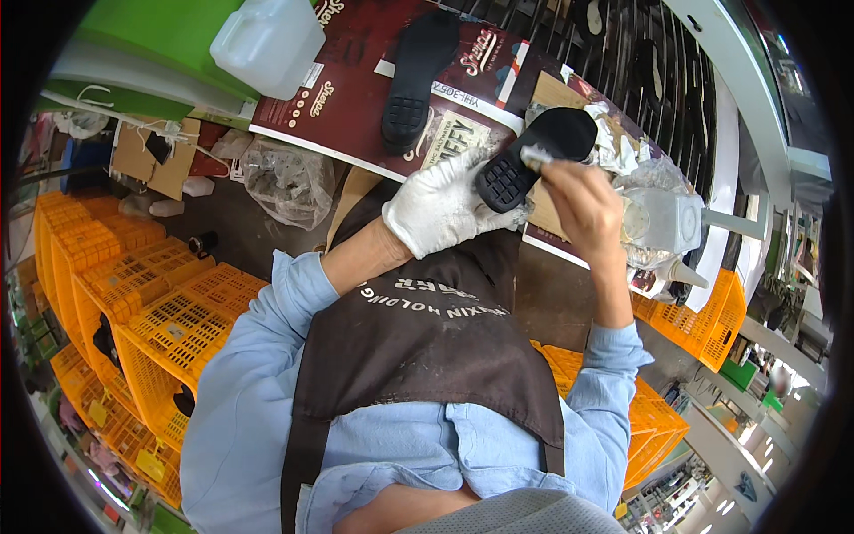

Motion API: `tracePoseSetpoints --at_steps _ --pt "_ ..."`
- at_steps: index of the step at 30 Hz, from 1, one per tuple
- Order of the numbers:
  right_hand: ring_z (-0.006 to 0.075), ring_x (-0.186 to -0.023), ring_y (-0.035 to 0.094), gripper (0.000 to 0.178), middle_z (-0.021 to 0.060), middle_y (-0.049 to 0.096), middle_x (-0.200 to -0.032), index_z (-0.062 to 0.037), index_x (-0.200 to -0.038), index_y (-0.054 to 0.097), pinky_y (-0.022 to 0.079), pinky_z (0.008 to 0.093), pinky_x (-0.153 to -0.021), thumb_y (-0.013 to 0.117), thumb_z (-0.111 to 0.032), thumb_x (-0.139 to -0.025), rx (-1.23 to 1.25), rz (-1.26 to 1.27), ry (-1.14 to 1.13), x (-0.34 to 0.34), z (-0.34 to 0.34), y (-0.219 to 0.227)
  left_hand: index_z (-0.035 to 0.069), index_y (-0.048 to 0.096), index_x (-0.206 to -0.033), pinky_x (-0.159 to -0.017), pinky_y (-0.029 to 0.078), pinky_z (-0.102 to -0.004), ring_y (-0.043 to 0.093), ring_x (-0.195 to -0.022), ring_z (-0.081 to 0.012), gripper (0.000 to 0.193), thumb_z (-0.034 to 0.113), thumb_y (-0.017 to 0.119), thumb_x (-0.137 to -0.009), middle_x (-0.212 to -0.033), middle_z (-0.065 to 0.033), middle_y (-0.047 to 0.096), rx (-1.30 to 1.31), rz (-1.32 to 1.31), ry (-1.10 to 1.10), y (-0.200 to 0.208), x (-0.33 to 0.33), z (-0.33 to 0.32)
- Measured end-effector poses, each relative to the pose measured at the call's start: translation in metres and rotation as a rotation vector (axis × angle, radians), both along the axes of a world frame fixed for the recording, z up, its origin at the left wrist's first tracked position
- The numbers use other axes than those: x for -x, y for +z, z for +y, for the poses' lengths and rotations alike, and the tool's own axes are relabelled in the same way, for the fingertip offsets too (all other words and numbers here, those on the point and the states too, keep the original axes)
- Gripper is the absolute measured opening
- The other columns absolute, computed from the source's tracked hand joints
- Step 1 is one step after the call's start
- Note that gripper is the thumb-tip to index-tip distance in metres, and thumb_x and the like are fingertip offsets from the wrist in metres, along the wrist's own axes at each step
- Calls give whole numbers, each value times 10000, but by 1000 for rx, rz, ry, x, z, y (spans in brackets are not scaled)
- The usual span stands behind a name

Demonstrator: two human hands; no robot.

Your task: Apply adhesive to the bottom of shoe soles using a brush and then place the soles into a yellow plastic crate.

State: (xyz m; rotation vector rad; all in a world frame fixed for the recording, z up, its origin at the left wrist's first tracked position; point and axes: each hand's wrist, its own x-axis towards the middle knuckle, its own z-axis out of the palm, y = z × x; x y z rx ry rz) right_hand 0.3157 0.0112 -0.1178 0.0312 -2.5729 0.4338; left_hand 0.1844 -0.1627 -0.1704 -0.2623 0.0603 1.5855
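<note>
A black shoe sole point(559, 138) with a blocky heel tread is gripped at its heel end by my left hand point(440, 203), which wears a white glove. My bare right hand point(583, 200) pinches a small white wad point(535, 157), perhaps cloth or paper, against the middle of the sole. Another black sole point(416, 84) lies on the dark red printed board to the left, its heel toward me. The wad is mostly hidden by my right fingers.
A translucent plastic jug point(269, 46) stands at the back left. Crumpled white scraps point(614, 147) and a clear container point(672, 221) sit at the right. Beyond runs a slatted rack point(640, 62). Orange crates point(191, 325) are stacked at my left.
</note>
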Motion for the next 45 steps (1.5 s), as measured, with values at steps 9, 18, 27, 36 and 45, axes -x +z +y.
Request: tracePoseSetpoints --at_steps 9,18,27,36,45 --pt "226 -761 645 326 77 661 -893 -39 -983 695 515 300 -621 748 55 -676 186 47 -14 -6 -18 16 -4 331 -1415 -1084 335 -498 470 -1242 -315 632 476 276 -1008 -1359 -195 471 -67 -64 23 13 -3 3" --pt "184 -651 607 338 73 671 -875 -31 -955 692 494 290 -549 780 17 -632 85 73 65 -19 -47 19 -41 370 -1379 -1056 354 -434 499 -1186 -279 674 505 264 -998 -1332 -173 499 -50 1011 -20 6 -9 6" --pt "189 -660 607 311 89 670 -892 -26 -956 679 485 279 -556 776 28 -665 49 113 -19 -20 -52 16 -51 382 -1360 -1048 349 -443 514 -1109 -301 735 560 230 -981 -1269 -199 519 -121 -110 -47 -6 -12 10" --pt "204 -714 616 282 89 673 -894 -22 -953 680 486 294 -587 738 60 -689 44 59 -152 -16 -48 12 -47 330 -1401 -1100 296 -444 435 -1263 -301 864 671 259 -925 -1367 -201 464 -123 -156 -120 -6 -15 14" --pt "198 -695 617 311 108 680 -907 -21 -963 678 476 291 -567 776 37 -673 18 118 -96 -23 -66 11 6 471 -1278 -1004 384 -408 537 -1093 -261 832 713 256 -896 -1190 -160 579 -180 -164 -138 -6 -15 20"
